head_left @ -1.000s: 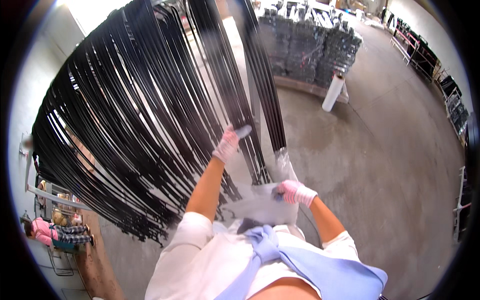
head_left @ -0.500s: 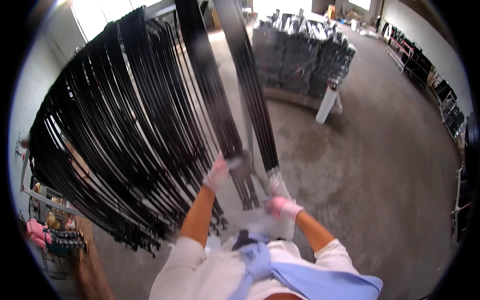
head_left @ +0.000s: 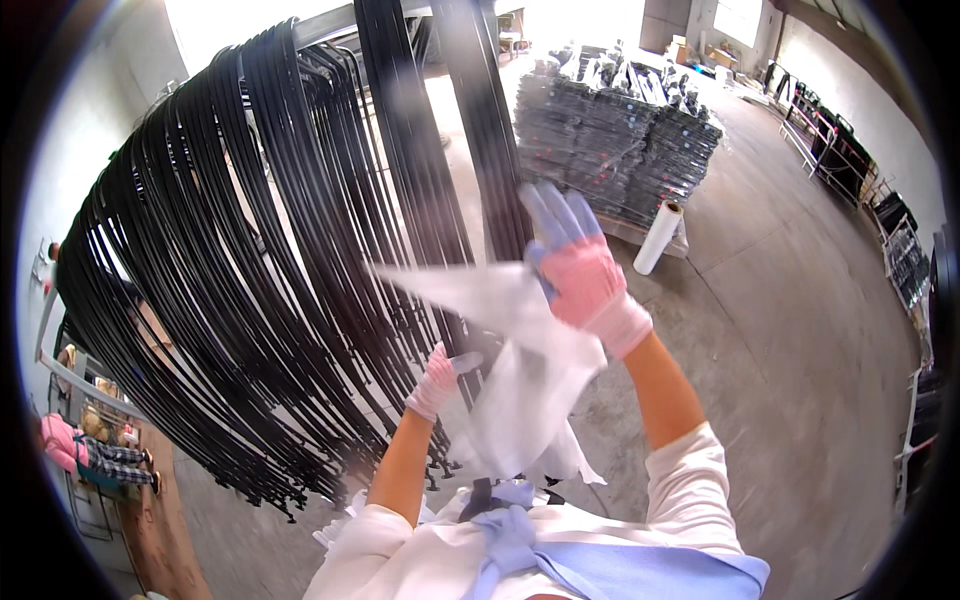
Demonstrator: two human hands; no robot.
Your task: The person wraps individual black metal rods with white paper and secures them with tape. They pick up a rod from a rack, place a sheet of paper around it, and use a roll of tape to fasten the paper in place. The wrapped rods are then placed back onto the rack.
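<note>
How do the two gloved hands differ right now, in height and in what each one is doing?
The right hand is raised high, fingers spread upward, with the white cloth draped from it. The left hand is lower, close against the hanging black strips; its fingers curl toward them near the cloth's edge, and whether it grips anything I cannot tell. The right hand looks bigger, being nearer the camera. Both wear pink-backed gloves.

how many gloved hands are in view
2: the right hand is raised, holding a white cloth; the left hand is lower, by the black strips.
</note>
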